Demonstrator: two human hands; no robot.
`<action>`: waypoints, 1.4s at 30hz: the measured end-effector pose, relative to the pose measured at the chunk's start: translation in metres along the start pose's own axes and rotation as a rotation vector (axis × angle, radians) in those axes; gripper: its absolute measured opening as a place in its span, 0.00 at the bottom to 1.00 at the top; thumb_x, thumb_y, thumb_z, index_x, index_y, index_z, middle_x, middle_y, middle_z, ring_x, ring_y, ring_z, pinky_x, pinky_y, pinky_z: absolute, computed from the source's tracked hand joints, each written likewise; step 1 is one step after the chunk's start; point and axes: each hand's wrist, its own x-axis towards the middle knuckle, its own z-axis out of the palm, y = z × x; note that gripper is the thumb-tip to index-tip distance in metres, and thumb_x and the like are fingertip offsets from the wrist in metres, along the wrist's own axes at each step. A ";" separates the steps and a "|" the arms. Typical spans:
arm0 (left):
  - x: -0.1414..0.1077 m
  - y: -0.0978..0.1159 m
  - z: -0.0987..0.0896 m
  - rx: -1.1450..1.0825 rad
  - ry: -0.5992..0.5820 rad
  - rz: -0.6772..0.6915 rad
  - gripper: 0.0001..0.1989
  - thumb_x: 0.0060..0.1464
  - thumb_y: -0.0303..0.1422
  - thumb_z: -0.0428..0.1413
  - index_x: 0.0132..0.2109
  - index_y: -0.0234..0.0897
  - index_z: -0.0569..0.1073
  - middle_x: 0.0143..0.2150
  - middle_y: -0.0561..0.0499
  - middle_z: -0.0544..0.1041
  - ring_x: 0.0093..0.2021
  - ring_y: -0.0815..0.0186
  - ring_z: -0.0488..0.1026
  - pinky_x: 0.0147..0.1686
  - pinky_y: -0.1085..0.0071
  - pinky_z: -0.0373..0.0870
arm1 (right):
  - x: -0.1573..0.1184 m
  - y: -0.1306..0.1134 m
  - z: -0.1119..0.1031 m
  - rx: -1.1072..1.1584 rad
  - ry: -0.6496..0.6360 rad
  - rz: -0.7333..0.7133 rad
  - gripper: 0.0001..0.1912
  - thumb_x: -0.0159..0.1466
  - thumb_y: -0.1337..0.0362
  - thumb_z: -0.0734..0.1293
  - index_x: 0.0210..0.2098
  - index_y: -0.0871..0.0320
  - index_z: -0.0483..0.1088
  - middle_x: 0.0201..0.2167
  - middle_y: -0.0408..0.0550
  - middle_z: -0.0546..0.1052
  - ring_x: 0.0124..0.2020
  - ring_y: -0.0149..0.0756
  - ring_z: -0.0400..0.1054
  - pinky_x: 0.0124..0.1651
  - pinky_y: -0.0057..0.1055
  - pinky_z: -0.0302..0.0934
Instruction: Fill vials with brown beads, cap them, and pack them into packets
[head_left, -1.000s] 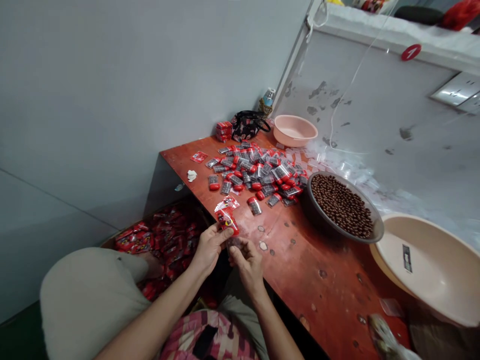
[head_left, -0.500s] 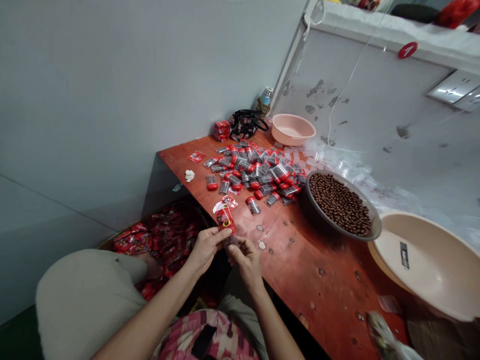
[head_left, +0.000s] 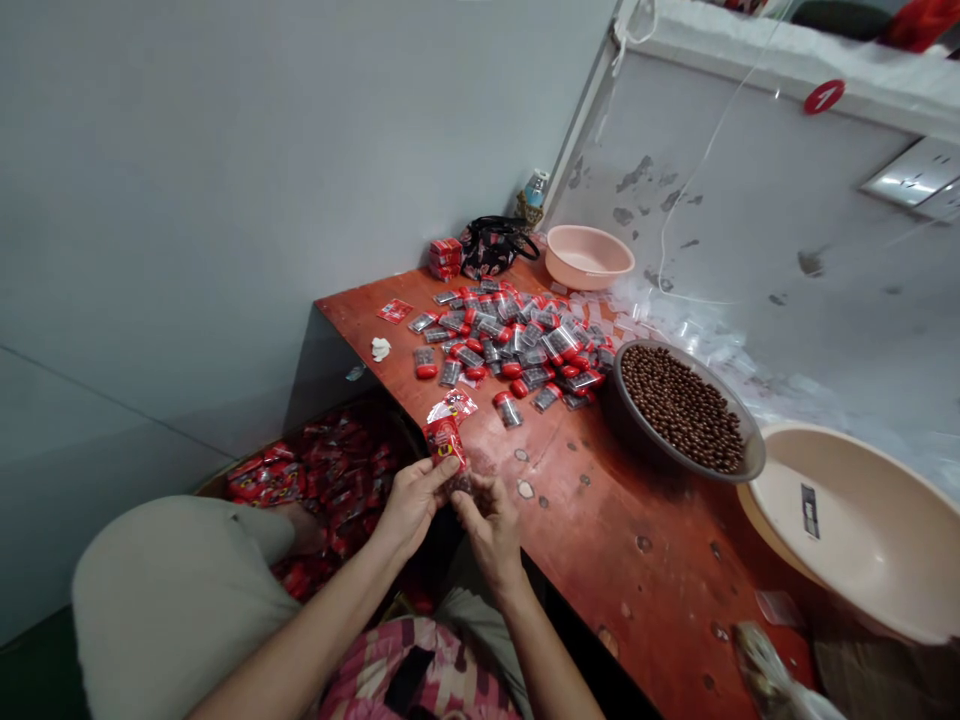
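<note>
Just off the table's near edge, my left hand pinches a small red printed packet between thumb and fingers. Its upper part is red with a yellow and black print; the lower part looks dark and see-through. My right hand closes its thumb and fingers on that lower end, and the fingers partly hide it. Just beyond the packet lie several loose red-and-white printed cards. A heap of small clear containers with red lids and dark contents spreads across the table farther back.
A grey basin of brown chocolate balls stands right of the heap, beside a large cream basin. A pink basin and a black bag sit at the back. Red packets fill a container below left.
The red packet has shifted slightly and stands a little more upright, with more of its lower end showing. Both hands stay on it; the view has moved slightly.
</note>
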 end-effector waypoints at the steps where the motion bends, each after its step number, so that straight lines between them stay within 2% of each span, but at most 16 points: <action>1: -0.001 0.000 0.000 0.008 -0.015 0.002 0.10 0.42 0.33 0.60 0.30 0.28 0.74 0.27 0.45 0.76 0.23 0.68 0.70 0.22 0.73 0.66 | 0.001 0.000 0.000 0.023 -0.013 0.015 0.12 0.51 0.60 0.68 0.33 0.57 0.66 0.24 0.42 0.72 0.21 0.29 0.65 0.22 0.25 0.60; 4: -0.004 0.001 0.000 0.058 -0.113 -0.015 0.12 0.44 0.34 0.58 0.33 0.27 0.74 0.26 0.45 0.75 0.19 0.68 0.68 0.18 0.72 0.64 | 0.003 0.004 -0.001 0.178 -0.062 0.104 0.10 0.52 0.61 0.68 0.31 0.58 0.64 0.19 0.39 0.70 0.14 0.25 0.62 0.15 0.21 0.55; 7: -0.005 0.001 -0.003 0.094 -0.162 -0.036 0.12 0.44 0.34 0.58 0.32 0.26 0.74 0.24 0.46 0.74 0.20 0.67 0.69 0.19 0.71 0.65 | 0.004 0.008 0.000 0.277 -0.055 0.148 0.10 0.52 0.62 0.68 0.30 0.58 0.64 0.17 0.37 0.69 0.13 0.24 0.61 0.14 0.19 0.53; 11: -0.002 0.000 -0.007 0.095 -0.052 0.012 0.10 0.40 0.32 0.61 0.29 0.28 0.74 0.24 0.48 0.74 0.23 0.68 0.69 0.22 0.73 0.66 | 0.000 0.006 0.003 0.220 -0.024 0.070 0.11 0.53 0.64 0.68 0.36 0.59 0.67 0.23 0.40 0.73 0.17 0.24 0.64 0.18 0.21 0.59; 15: 0.000 -0.001 -0.009 0.037 0.051 0.051 0.11 0.37 0.33 0.62 0.29 0.28 0.75 0.25 0.49 0.74 0.25 0.68 0.70 0.25 0.73 0.68 | -0.003 0.001 0.001 0.233 -0.112 0.042 0.17 0.54 0.64 0.67 0.44 0.58 0.67 0.32 0.46 0.75 0.25 0.31 0.69 0.28 0.29 0.66; 21: -0.011 -0.001 -0.009 0.038 0.002 0.005 0.12 0.42 0.34 0.60 0.31 0.27 0.74 0.26 0.46 0.74 0.21 0.67 0.68 0.15 0.73 0.65 | -0.005 0.008 0.003 0.299 -0.104 0.075 0.14 0.51 0.67 0.70 0.38 0.59 0.69 0.26 0.43 0.75 0.24 0.31 0.70 0.29 0.28 0.65; 25: -0.017 0.007 -0.008 -0.004 -0.038 -0.017 0.12 0.44 0.34 0.58 0.32 0.26 0.74 0.30 0.42 0.75 0.22 0.67 0.69 0.17 0.72 0.66 | -0.007 0.009 0.004 0.337 -0.112 0.095 0.12 0.52 0.67 0.69 0.36 0.59 0.69 0.25 0.43 0.75 0.23 0.30 0.69 0.28 0.28 0.64; 28: -0.017 0.009 -0.006 -0.027 -0.035 0.014 0.12 0.45 0.35 0.57 0.32 0.27 0.74 0.29 0.43 0.76 0.23 0.67 0.69 0.18 0.72 0.67 | -0.010 0.006 0.004 0.242 -0.096 0.049 0.12 0.53 0.67 0.68 0.38 0.60 0.69 0.26 0.43 0.75 0.24 0.30 0.69 0.30 0.28 0.64; 31: -0.017 0.004 -0.004 0.015 0.019 0.054 0.11 0.44 0.34 0.59 0.32 0.28 0.74 0.26 0.46 0.75 0.22 0.69 0.68 0.18 0.74 0.65 | -0.012 0.005 0.006 0.205 -0.076 0.024 0.13 0.53 0.67 0.68 0.39 0.60 0.69 0.26 0.44 0.75 0.25 0.31 0.69 0.31 0.29 0.64; 36: -0.021 -0.003 -0.004 0.123 0.115 0.097 0.11 0.39 0.33 0.61 0.29 0.28 0.75 0.23 0.49 0.74 0.24 0.68 0.70 0.21 0.75 0.65 | -0.011 0.009 0.009 0.388 -0.101 0.137 0.10 0.51 0.68 0.70 0.33 0.60 0.68 0.23 0.43 0.75 0.22 0.30 0.69 0.27 0.26 0.63; 38: -0.023 -0.002 -0.004 0.116 0.104 0.084 0.11 0.39 0.34 0.61 0.29 0.28 0.75 0.25 0.47 0.75 0.24 0.67 0.70 0.21 0.74 0.66 | -0.012 0.008 0.008 0.379 -0.106 0.149 0.10 0.51 0.67 0.70 0.32 0.61 0.68 0.23 0.43 0.75 0.23 0.30 0.69 0.26 0.26 0.63; 42: -0.025 0.003 -0.003 -0.005 0.004 0.067 0.13 0.46 0.36 0.57 0.35 0.29 0.75 0.31 0.44 0.76 0.26 0.65 0.70 0.20 0.72 0.66 | -0.015 0.002 0.004 0.239 -0.081 0.102 0.12 0.52 0.67 0.69 0.36 0.61 0.69 0.25 0.44 0.75 0.24 0.30 0.69 0.30 0.28 0.63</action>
